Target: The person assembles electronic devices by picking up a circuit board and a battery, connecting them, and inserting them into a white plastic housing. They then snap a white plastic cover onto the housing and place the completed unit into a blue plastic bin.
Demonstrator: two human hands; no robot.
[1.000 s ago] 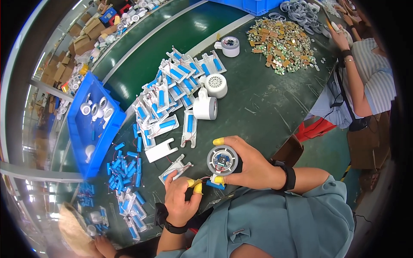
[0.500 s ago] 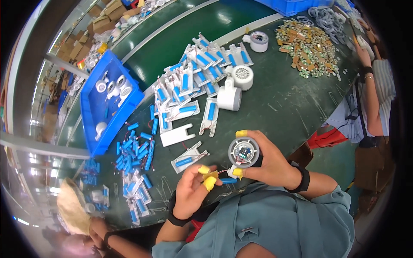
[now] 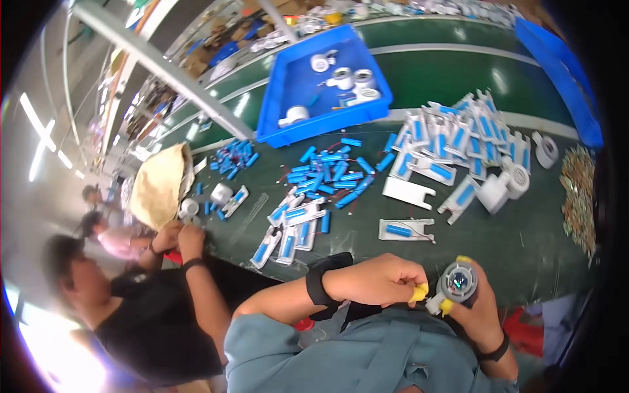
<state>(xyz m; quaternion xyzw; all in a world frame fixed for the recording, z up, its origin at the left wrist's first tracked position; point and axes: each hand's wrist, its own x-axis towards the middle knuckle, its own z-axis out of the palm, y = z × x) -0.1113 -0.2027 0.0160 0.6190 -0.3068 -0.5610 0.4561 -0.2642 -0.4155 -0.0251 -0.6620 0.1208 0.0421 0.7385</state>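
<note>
Swung leftward since the earlier frame, the view now brings a seated co-worker (image 3: 124,301) fully in, and the left hand (image 3: 383,280) has turned so its back faces up, hiding the brown piece seen before. Its yellow-covered fingertips are drawn together just beside the round housing's stub (image 3: 435,303); I cannot tell whether anything is between them. Thumb and fingers of the right hand (image 3: 481,308) grip the grey-rimmed round housing (image 3: 457,281), its circuit board facing up, near the bench (image 3: 354,242) edge. Just ahead of the hands lies a white holder with a blue cell (image 3: 400,230); beyond it, a white plate (image 3: 407,192) and a pile of filled holders (image 3: 452,134). Ahead and to the left of the left hand are loose blue cells (image 3: 321,173) and a blue tray (image 3: 327,130).
</note>
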